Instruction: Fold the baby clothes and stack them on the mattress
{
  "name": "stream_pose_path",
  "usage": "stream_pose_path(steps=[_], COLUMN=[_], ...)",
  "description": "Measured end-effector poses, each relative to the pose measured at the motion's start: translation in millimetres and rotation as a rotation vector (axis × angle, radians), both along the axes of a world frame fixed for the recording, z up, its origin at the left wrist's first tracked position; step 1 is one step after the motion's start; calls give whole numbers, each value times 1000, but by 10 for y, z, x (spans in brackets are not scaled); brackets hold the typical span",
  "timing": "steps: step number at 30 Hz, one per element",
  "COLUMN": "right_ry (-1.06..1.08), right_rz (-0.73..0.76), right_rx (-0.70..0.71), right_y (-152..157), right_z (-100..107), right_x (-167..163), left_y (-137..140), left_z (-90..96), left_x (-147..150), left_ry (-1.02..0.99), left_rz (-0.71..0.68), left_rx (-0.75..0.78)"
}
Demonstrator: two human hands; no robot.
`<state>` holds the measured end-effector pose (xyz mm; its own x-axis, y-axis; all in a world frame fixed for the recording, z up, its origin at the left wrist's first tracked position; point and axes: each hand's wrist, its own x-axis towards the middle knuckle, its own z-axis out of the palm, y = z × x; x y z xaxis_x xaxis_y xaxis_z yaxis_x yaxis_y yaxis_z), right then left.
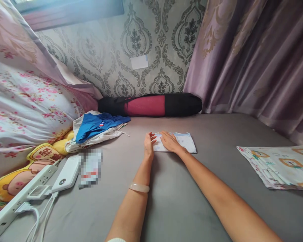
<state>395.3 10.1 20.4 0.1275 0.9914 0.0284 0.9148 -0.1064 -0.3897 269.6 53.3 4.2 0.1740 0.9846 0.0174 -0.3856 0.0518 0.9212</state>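
A folded white cloth [187, 143] with a faint print and a pale blue edge lies flat on the grey bed sheet [192, 201]. My right hand [169, 141] rests palm down on its left half, fingers stretched out toward the far edge. At the cloth's left end stands my left hand [148, 144], turned on its side, with its fingers extended and slightly curved. A pale bangle [138, 187] circles my left wrist. Neither hand grips anything.
A blue garment [98, 124] tops a clothes pile at left, near a power strip [22, 201], white power bank [67, 173] and yellow cushion [17, 178]. A black-and-red rolled bag [145, 106] lies along the wall. Folded printed fabric [280, 164] is at right.
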Motion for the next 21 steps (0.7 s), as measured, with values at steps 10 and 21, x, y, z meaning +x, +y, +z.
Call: stream_pose_path(steps=[10,21], right_ry=[-119,-166], right_rz=[-128,-152], right_rx=[-17,48], right_y=[-364,-356], right_z=[-10,-107], right_x=[59,14], left_y=[-116,-83], left_z=[14,-139], left_x=[22,78], left_ry=[329,701], left_rz=[-66,-69], left_rx=[183,561])
